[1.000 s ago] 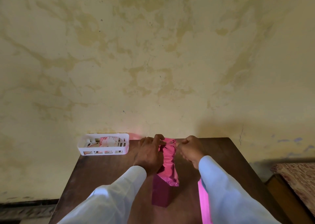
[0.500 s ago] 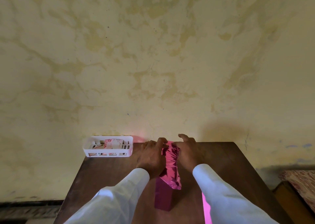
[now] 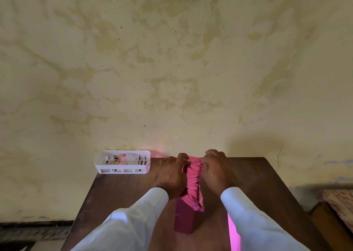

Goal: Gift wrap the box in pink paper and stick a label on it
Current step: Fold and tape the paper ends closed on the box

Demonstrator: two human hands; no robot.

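A box (image 3: 184, 219) covered in shiny pink paper (image 3: 193, 184) stands on the dark wooden table (image 3: 118, 191), its near end facing me. Crumpled pink paper runs along the top of the box. My left hand (image 3: 171, 174) presses on the paper from the left, fingers pinching a fold at the far end. From the right, my right hand (image 3: 215, 171) lies against the paper with its fingers curled over the far end. The far end of the box is hidden by both hands.
A white slotted plastic basket (image 3: 122, 169) with patterned cards or labels inside sits at the table's far left corner by the wall. A strip of pink (image 3: 234, 233) shows under my right sleeve. A patterned cushion (image 3: 338, 203) lies beyond the table's right edge.
My right hand moved from a fist tugging the paper's far edge to lying along the right side of the paper. The left hand stayed pressed on the left side.
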